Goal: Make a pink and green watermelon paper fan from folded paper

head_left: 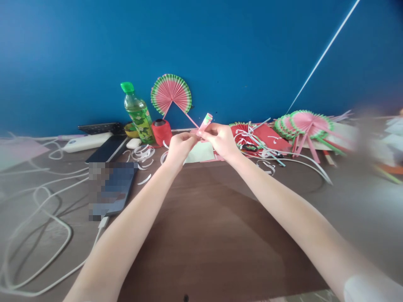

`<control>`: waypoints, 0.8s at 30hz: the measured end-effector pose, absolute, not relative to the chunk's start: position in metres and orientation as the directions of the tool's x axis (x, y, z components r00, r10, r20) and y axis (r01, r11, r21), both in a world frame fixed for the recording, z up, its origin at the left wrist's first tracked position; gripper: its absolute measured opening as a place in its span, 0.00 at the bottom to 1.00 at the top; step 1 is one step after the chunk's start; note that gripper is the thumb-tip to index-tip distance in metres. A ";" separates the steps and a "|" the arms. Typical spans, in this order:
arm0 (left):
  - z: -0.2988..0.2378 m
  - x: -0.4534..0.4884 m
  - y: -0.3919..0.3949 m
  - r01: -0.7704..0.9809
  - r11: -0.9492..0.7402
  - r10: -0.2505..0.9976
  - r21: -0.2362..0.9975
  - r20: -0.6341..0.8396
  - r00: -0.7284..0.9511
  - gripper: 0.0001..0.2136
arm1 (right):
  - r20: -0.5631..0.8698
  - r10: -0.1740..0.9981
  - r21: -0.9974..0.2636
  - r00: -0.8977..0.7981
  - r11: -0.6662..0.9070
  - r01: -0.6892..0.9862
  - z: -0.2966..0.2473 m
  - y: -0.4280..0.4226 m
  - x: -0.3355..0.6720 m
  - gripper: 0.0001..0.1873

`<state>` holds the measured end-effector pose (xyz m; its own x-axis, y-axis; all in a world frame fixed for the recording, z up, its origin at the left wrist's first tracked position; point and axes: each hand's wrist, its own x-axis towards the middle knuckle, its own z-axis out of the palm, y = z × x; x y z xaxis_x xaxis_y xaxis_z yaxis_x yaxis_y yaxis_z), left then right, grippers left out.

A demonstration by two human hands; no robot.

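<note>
Both my arms reach forward over a brown table [204,235]. My left hand [180,147] and my right hand [222,139] meet near the table's back and both pinch a small folded pink paper piece with a green edge [205,122], which sticks up between the fingertips. A pale paper sheet [200,153] lies on the table just under the hands. Behind them, a finished pink and green paper fan [171,94] leans against the blue wall.
A green bottle [137,112], a red thread spool [161,131] and white paper strips [143,153] sit left of the hands. A phone [111,188] and white cables [37,218] lie at left. Red paper [269,136] and several more fans [307,123] lie at right.
</note>
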<state>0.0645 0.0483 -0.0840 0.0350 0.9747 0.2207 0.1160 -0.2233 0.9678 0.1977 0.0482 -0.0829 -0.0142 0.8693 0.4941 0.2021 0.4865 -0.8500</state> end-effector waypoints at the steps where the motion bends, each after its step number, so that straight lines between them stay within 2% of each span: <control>1: -0.084 0.064 0.048 0.118 -0.222 0.975 0.968 0.219 0.036 0.09 | 0.505 0.863 -0.841 -0.016 0.496 0.214 -0.083 0.048 0.198 0.05; 6: -0.082 0.064 0.048 0.098 -0.213 0.977 0.972 0.209 0.046 0.08 | 0.576 0.817 -0.762 -0.023 0.546 0.347 -0.081 0.044 0.197 0.04; 13: -0.089 0.065 0.055 -0.032 -0.150 0.989 0.988 0.150 0.013 0.06 | 0.661 0.748 -0.624 -0.053 0.588 0.515 -0.087 0.041 0.191 0.04; 17: -0.091 0.065 0.056 -0.087 -0.125 0.992 0.988 0.126 0.005 0.06 | 0.633 0.773 -0.685 -0.041 0.584 0.435 -0.086 0.043 0.192 0.04; 21: -0.088 0.066 0.053 -0.054 -0.145 0.989 0.988 0.147 0.022 0.07 | 0.540 0.842 -0.812 0.005 0.519 0.267 -0.084 0.047 0.195 0.05; 24: -0.086 0.067 0.051 -0.044 -0.145 0.989 0.988 0.147 0.034 0.07 | 0.485 0.874 -0.859 0.023 0.470 0.204 -0.082 0.049 0.197 0.06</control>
<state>0.0672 0.0515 -0.0857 0.0336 0.9886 0.1467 -0.0444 -0.1451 0.9884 0.1974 0.0490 -0.0823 0.0230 0.8745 0.4845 0.2038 0.4704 -0.8586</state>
